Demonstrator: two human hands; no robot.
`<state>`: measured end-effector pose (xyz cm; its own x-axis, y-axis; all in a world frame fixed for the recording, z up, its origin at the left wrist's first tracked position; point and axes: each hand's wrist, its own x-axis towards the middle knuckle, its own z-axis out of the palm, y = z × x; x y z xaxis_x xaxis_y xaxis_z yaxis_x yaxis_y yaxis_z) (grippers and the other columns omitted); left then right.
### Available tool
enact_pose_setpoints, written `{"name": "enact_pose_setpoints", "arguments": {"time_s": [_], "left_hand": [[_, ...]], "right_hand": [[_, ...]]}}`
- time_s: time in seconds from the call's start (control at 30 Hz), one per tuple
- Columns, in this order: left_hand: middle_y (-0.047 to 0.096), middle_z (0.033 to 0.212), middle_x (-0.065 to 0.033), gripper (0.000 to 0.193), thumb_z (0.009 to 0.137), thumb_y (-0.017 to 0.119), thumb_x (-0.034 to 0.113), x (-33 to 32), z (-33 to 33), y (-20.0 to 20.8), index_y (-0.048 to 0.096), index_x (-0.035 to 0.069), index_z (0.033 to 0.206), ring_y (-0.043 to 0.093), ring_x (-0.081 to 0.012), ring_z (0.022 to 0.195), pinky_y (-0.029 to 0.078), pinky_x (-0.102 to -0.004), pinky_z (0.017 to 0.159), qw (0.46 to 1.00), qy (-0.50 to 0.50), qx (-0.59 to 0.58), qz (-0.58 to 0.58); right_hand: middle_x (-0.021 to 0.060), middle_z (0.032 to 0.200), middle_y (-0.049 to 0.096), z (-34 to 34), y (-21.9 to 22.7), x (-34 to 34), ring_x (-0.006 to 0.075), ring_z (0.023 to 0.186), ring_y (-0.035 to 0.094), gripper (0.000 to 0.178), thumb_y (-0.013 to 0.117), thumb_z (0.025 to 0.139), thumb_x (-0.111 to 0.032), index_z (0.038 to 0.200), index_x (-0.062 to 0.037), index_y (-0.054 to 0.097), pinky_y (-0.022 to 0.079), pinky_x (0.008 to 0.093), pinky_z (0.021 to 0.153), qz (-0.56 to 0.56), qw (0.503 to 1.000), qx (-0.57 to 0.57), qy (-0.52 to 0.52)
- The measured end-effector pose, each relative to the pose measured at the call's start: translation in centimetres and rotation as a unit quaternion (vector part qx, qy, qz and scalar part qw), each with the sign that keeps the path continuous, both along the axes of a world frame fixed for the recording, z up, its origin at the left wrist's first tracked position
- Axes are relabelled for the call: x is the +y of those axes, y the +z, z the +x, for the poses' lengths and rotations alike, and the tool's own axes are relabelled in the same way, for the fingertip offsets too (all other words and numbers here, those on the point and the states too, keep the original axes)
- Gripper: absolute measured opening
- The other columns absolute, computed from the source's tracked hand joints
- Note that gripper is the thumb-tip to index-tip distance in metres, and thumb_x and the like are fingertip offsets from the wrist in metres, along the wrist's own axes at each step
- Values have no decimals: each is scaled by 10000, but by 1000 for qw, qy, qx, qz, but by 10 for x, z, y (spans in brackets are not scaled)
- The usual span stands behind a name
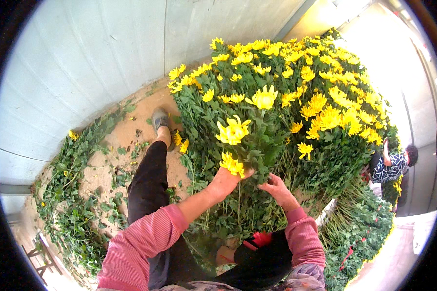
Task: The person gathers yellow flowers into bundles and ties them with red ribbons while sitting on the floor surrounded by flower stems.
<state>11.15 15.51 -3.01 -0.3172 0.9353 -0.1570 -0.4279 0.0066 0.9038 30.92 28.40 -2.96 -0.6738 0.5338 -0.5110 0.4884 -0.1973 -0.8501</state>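
Observation:
Several cut yellow chrysanthemums (234, 131) stand upright in front of me, their big blooms at staggered heights above dark green leaves. My left hand (226, 181) is closed around their stems just below the lowest bloom (232, 165); leaves and that flower cover part of its fingers. Close by on the right, my right hand (279, 191) pinches at the leafy stems of the same bunch, thumb and fingertips against the foliage. The lower stems hang down between my forearms, over more greenery.
A large heap of yellow chrysanthemums (325, 116) fills the space ahead and right. Stripped leaves (77, 213) litter the earth floor at left, beside a pale wall (92, 63). Bundled stems (359, 228) lie at lower right. Another person (394, 166) is at far right.

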Motion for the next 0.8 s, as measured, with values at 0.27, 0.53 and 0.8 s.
{"name": "enact_pose_setpoints", "arguments": {"time_s": [0.27,0.53,0.8], "left_hand": [[608,1186,-33,477,892,681,219,3,-10,5,517,34,1299,540,-157,1050,434,-341,947,987,10,161,14],[421,1398,15,711,918,669,220,-1,-26,26,292,143,1517,366,-91,1236,283,-275,1060,987,134,-86,16],[516,1324,13,607,888,713,214,-6,-46,50,448,86,1418,459,-99,1177,292,-277,1063,954,208,-210,-44]], "right_hand": [[37,1044,686,-12,1,6,122,926,613,340,749,780,-74,1093,12,648,484,289,863,31,999,4,-22],[60,1006,697,-20,-3,9,127,874,629,420,839,735,-179,1058,11,650,503,288,793,66,997,-29,-38],[54,986,677,-30,11,4,111,858,573,476,814,768,-156,1142,33,589,487,280,775,162,961,-215,67]]}}
